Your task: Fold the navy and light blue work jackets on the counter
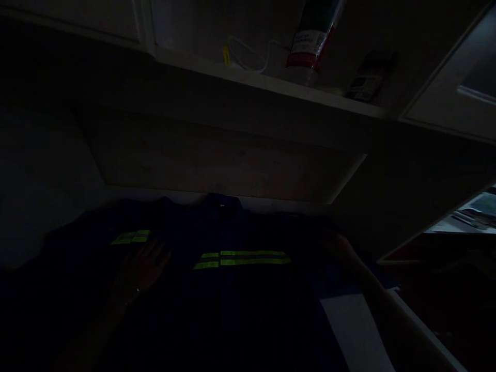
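"What are your hands doing?"

"My left hand is spread, palm down, fingers a little apart, over one side of a dark blue garment. A small bright glint shows at that wrist. My right hand is out at the opposite side, by the garment's shoulder. It's so dark there that I can't tell whether the fingers are pinching cloth or just lying on it."

"And the garment itself?"

"It lies spread out in front of me, between and beneath my hands, with its collar at the far end. A yellow-green chest stripe with a darker line through it runs across the front, and a shorter stripe sits just beyond my left fingers. Near my right forearm, a patch of white surface shows beside the cloth."

"What's around it?"

"Past the collar there's a framed panel. Above that, a shelf holds a thin pale cord with a yellow piece, a red-and-dark packet with a white label, and a dark container further right, too dim to name."
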Available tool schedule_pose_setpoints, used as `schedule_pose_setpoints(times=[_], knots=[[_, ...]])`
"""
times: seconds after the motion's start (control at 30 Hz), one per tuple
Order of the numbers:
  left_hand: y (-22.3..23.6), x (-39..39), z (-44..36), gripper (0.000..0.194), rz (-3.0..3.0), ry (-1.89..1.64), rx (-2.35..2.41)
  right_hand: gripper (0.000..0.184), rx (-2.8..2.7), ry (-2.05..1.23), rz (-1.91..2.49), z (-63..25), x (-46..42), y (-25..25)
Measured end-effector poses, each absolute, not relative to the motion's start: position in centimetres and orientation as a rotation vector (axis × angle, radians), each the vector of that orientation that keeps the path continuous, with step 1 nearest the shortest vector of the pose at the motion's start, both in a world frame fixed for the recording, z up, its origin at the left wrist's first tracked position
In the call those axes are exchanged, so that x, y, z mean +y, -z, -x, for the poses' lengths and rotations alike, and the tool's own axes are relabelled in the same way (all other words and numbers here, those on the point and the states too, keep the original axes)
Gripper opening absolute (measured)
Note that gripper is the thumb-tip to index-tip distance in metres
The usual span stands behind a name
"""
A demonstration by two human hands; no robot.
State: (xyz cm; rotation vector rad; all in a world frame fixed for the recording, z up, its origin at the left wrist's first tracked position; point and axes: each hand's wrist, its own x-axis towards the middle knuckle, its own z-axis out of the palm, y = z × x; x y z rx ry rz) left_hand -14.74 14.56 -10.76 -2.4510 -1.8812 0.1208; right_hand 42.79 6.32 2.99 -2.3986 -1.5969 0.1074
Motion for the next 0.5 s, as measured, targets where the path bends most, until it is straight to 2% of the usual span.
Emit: schedule_pose_setpoints(times=[0.13, 0.23, 0.3, 0.33, 0.43, 0.5], knots=[[10.5, 14.4, 14.7, 0.056, 2.456, -0.166, -1.856, 0.04, -1.981, -0.048, 2.276, -35.8, 5.4, -4.0], [10.2, 14.1, 14.5, 0.056, 2.45, -0.173, -1.829, 0.038, -2.163, -0.379, 2.08, -32.1, 4.8, -3.6], [10.0, 14.0, 14.4, 0.055, 2.445, -0.175, -1.846, 0.042, -2.123, -0.622, 1.949, -31.3, 5.3, -2.9], [9.9, 13.9, 14.3, 0.055, 2.444, -0.172, -1.856, 0.046, -2.039, -0.634, 1.931, -31.2, 5.9, -2.4], [9.7, 13.8, 14.2, 0.052, 2.442, -0.1, -1.897, 0.056, -1.749, -0.259, 2.065, -31.8, 8.2, -0.1], [9.8, 13.8, 14.2, 0.049, 2.45, -0.017, -1.926, 0.057, -1.724, -0.06, 2.221, -31.8, 9.2, 2.2]])
